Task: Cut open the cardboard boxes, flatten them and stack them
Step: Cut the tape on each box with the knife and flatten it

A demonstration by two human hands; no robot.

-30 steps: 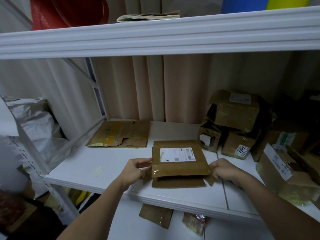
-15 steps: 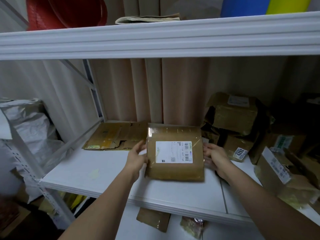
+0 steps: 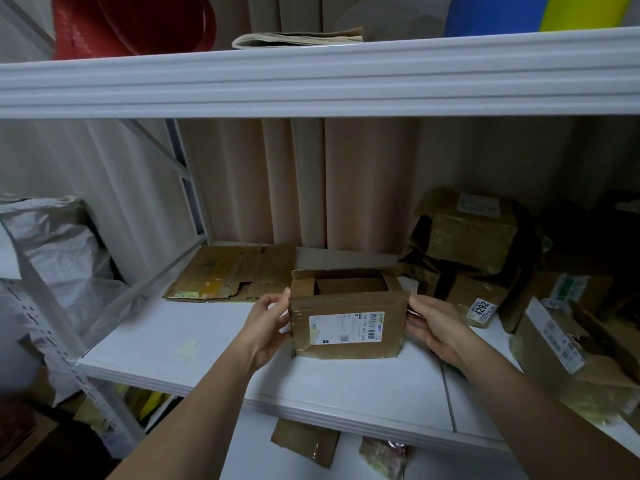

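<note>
Still, at centre frame above the white shelf (image 3: 214, 344), we pinch the opened brown labelled cardboard box (image 3: 347, 318) between left hand (image 3: 265, 325) and right hand (image 3: 434, 327) (fingertip holds only), so squashing it unevenly could slip it free.

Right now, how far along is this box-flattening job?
Early on, it seems. Done: flattened cardboard lies at the back left of the shelf. In hand: the left hand and right hand hold a labelled box, top open, not yet collapsed. Left: a pile of unflattened boxes on the right.
</note>
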